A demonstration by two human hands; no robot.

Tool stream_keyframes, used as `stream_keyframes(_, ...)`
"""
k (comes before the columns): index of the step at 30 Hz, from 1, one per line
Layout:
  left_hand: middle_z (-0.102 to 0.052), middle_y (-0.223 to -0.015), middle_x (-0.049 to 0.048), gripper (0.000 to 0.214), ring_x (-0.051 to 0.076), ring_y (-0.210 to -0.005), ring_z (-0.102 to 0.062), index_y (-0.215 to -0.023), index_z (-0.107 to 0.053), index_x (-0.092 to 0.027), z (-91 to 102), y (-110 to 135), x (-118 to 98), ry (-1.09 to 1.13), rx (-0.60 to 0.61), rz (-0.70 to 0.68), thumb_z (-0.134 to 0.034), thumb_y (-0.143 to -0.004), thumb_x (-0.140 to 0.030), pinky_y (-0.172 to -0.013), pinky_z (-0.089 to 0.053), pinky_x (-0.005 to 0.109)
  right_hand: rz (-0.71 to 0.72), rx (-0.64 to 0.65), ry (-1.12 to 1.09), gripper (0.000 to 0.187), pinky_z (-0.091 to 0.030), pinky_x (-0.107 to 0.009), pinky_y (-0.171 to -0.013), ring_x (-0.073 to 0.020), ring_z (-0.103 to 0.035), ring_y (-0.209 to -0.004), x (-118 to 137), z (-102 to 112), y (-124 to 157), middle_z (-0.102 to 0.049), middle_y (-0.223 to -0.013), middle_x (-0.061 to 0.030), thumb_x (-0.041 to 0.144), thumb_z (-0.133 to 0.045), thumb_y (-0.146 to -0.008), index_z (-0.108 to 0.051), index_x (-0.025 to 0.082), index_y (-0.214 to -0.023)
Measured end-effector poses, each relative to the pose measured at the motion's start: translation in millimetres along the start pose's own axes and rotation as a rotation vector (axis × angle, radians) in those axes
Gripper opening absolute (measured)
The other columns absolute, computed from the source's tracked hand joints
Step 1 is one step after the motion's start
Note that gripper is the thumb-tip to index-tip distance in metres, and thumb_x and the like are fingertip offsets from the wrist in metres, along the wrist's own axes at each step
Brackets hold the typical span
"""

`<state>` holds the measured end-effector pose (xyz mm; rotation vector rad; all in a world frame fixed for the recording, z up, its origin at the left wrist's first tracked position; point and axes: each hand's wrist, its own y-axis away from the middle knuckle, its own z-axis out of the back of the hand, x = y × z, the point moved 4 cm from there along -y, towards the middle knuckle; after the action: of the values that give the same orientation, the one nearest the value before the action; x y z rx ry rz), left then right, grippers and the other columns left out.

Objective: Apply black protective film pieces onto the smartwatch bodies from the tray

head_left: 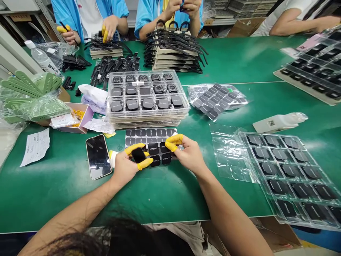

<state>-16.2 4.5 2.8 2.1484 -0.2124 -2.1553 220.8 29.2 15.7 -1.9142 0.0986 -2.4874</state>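
My left hand [127,165], with yellow finger cots, pinches a small black square watch face [138,155] between thumb and forefinger. My right hand [186,153], also in yellow cots, is closed in a pinch at the edge of a dark sheet of black stickers [149,137] lying on the green table [165,192]; what its fingertips hold is too small to name. Both hands hover over the sheet's near end. Just beyond it stands a stack of clear trays [147,96] holding black watch bodies.
A phone [98,155] lies left of my left hand. At the right lie a clear tray of black parts [290,177], a white bottle [279,122] and a bag of stickers [215,99]. Green straps [32,96] and a pink box [82,119] sit at left. Other people work across the table.
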Motion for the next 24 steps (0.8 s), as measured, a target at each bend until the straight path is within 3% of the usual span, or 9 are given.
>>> stream_keyframes(2,-0.089,-0.097,0.0091,0.063,0.028,-0.093,-0.087,-0.114,-0.082,-0.016,-0.1,-3.0,2.6,0.078,-0.01,0.099,-0.106,-0.059,-0.035,-0.093,-0.073,0.045,0.108,-0.04,-0.042,0.026,-0.062,-0.048,-0.092,-0.0261,-0.074,-0.093,4.9,6.0,-3.0,-0.079,-0.091,-0.0058,0.051,-0.091,-0.082,-0.08,0.027,-0.079)
stream_keyframes(4,-0.089,-0.098,0.0094,0.064,0.029,-0.096,-0.086,-0.115,-0.081,-0.016,0.1,-5.2,5.0,0.103,-0.011,0.142,-0.106,-0.059,-0.035,-0.094,-0.072,0.045,0.155,-0.084,-0.213,0.036,-0.061,-0.047,-0.087,-0.0264,-0.071,-0.097,9.3,17.4,-5.6,-0.078,-0.097,-0.0064,0.058,-0.096,-0.075,-0.076,0.029,-0.071)
stream_keyframes(6,-0.089,-0.1,0.0094,0.064,0.028,-0.096,-0.086,-0.119,-0.081,-0.017,0.0,-5.6,7.8,0.074,0.008,0.151,-0.105,-0.062,-0.036,-0.093,-0.072,0.044,0.091,-0.065,-0.468,0.048,-0.057,-0.04,-0.069,-0.0214,-0.065,-0.079,11.7,25.6,-6.3,-0.073,-0.089,-0.0031,0.067,-0.099,-0.068,-0.068,0.03,-0.065)
stream_keyframes(8,-0.089,-0.1,0.0085,0.063,0.028,-0.093,-0.086,-0.122,-0.081,-0.018,-1.7,-4.3,9.7,-0.007,0.069,0.125,-0.103,-0.065,-0.037,-0.089,-0.073,0.043,-0.049,0.026,-0.599,0.048,-0.047,-0.033,-0.055,-0.0158,-0.053,-0.061,13.5,21.8,-2.3,-0.066,-0.074,0.0012,0.068,-0.1,-0.065,-0.069,0.031,-0.069)
stream_keyframes(10,-0.089,-0.1,0.0068,0.059,0.028,-0.091,-0.086,-0.122,-0.084,-0.021,-4.5,-1.9,9.3,-0.138,0.152,0.052,-0.101,-0.068,-0.037,-0.089,-0.072,0.042,-0.187,0.14,-0.521,0.042,-0.046,-0.031,-0.053,-0.0144,-0.052,-0.057,14.7,5.2,7.0,-0.066,-0.07,0.0025,0.059,-0.103,-0.065,-0.077,0.032,-0.082)
stream_keyframes(12,-0.089,-0.102,0.0053,0.056,0.027,-0.09,-0.085,-0.123,-0.085,-0.022,-6.9,0.4,7.2,-0.278,0.216,-0.034,-0.099,-0.069,-0.035,-0.091,-0.071,0.041,-0.304,0.198,-0.392,0.042,-0.054,-0.032,-0.061,-0.0168,-0.062,-0.065,13.7,-16.7,18.0,-0.073,-0.076,0.0,0.049,-0.105,-0.063,-0.081,0.029,-0.091)
stream_keyframes(16,-0.09,-0.111,0.0043,0.062,0.026,-0.092,-0.085,-0.13,-0.084,-0.023,-8.3,1.8,3.7,-0.394,0.263,-0.093,-0.098,-0.07,-0.035,-0.094,-0.069,0.038,-0.444,0.199,-0.353,0.04,-0.063,-0.037,-0.079,-0.0226,-0.074,-0.083,9.6,-48.7,30.9,-0.082,-0.086,-0.0045,0.041,-0.106,-0.056,-0.08,0.024,-0.081)
stream_keyframes(24,-0.089,-0.096,0.0015,0.059,0.024,-0.077,-0.082,-0.128,-0.085,-0.025,-9.3,1.1,-1.8,-0.425,0.288,-0.086,-0.096,-0.071,-0.033,-0.078,-0.067,0.035,-0.504,0.249,-0.354,0.035,-0.065,-0.038,-0.073,-0.0203,-0.073,-0.068,4.7,-50.7,29.0,-0.08,-0.078,-0.002,0.042,-0.103,-0.057,-0.079,0.024,-0.076)
